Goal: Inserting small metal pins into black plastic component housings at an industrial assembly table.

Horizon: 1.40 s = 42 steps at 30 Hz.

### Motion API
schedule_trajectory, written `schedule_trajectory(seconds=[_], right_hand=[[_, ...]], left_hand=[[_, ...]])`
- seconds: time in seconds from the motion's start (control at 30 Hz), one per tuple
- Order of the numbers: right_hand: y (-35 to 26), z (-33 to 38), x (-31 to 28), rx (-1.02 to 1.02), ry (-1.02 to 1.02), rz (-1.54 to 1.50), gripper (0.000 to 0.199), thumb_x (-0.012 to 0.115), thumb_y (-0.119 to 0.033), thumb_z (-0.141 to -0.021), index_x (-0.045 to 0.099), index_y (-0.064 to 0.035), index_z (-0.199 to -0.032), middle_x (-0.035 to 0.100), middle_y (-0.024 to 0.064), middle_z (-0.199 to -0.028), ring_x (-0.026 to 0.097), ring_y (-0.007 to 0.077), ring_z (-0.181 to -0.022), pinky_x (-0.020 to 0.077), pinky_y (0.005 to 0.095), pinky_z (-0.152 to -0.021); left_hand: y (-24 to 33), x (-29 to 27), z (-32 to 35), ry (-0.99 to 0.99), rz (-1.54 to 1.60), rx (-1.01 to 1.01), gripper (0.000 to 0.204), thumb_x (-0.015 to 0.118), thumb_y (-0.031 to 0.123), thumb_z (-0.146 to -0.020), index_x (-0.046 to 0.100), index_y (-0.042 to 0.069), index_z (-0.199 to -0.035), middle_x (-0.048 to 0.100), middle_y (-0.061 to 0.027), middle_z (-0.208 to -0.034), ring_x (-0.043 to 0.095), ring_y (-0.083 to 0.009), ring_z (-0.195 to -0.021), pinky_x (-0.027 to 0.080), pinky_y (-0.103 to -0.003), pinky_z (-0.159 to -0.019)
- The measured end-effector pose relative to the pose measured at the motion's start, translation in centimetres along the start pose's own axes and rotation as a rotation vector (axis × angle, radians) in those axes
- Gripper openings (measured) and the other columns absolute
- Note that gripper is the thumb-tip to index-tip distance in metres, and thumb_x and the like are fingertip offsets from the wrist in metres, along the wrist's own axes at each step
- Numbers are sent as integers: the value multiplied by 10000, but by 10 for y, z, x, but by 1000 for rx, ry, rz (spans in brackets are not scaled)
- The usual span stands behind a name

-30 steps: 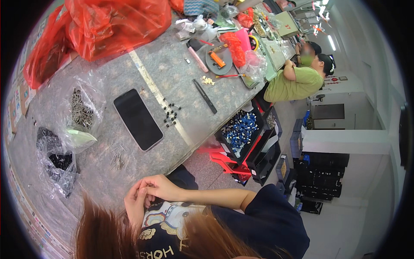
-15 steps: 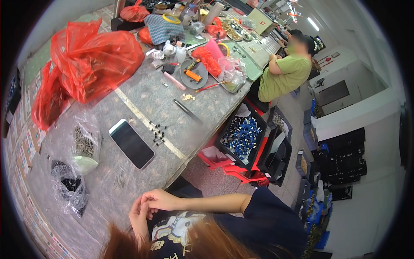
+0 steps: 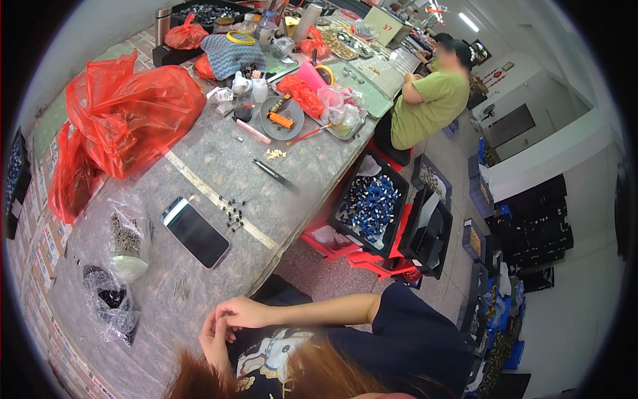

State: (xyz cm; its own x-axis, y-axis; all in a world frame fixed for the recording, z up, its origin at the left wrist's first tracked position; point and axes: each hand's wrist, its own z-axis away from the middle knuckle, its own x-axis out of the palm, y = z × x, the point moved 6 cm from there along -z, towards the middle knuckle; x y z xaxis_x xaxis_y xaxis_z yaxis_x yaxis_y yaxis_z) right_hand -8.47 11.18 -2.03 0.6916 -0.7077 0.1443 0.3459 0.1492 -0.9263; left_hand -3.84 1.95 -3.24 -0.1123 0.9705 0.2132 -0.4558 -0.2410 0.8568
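My right hand (image 3: pixel 242 312) and my left hand (image 3: pixel 214 342) meet in front of my chest, at the near edge of the grey worktable (image 3: pixel 199 166). The right fingers curl over the left fingertips. Whether anything small sits between them is hidden. Nearest on the table lie a few loose metal pins (image 3: pixel 181 287), a black phone (image 3: pixel 195 231) lying flat, and a cluster of small dark screws (image 3: pixel 232 213).
Clear bags of metal parts (image 3: pixel 126 239) and dark parts (image 3: pixel 111 302) lie at the left. Red plastic bags (image 3: pixel 133 110), a black pen-like tool (image 3: pixel 276 175) and a grey dish (image 3: pixel 282 118) lie further back. Crates of blue parts (image 3: pixel 369 206) stand on the floor. A person in green (image 3: pixel 428 100) sits beyond.
The view has swung, so the table now sits higher and further left. My hands stay together at my chest, fingers shifting slightly.
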Motion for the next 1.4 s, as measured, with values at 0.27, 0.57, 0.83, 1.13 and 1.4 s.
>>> schedule_trajectory(seconds=[0.27,0.57,0.83,1.13,1.4], right_hand=[[5,-5,0,-63,15,-9,111,476,-86,-792,520,15,-794,543,45,-628,495,96,-522,405,229,-473],[1,-6,1,49,-42,-62,115,497,-107,-802,513,6,-783,532,27,-639,484,80,-563,405,218,-523],[0,-2,-3,50,-38,-64,119,496,-109,-807,513,6,-785,532,28,-643,484,77,-566,406,212,-525],[6,-5,8,96,-111,-181,117,459,-107,-835,514,-5,-854,553,39,-690,504,77,-613,403,206,-550],[11,-4,-1,106,-126,-96,138,458,-129,-838,520,-16,-888,554,22,-732,519,78,-663,416,202,-593]], left_hand=[[-2,-2,-3,4,45,-25,274,491,155,-836,496,-40,-1029,539,-30,-630,457,-57,-486,335,-162,-432],[2,-2,0,34,35,-14,269,491,147,-836,496,-46,-1024,542,-35,-634,456,-56,-493,337,-160,-435],[2,4,-1,21,49,-32,271,477,149,-843,493,-43,-1033,543,-37,-643,460,-60,-499,344,-162,-439],[5,0,2,-6,90,-50,275,476,131,-841,485,-43,-1053,557,-42,-669,480,-62,-506,356,-161,-441],[7,3,-1,-2,65,-38,259,481,125,-835,508,-45,-1029,556,-37,-643,480,-62,-488,362,-165,-433]])
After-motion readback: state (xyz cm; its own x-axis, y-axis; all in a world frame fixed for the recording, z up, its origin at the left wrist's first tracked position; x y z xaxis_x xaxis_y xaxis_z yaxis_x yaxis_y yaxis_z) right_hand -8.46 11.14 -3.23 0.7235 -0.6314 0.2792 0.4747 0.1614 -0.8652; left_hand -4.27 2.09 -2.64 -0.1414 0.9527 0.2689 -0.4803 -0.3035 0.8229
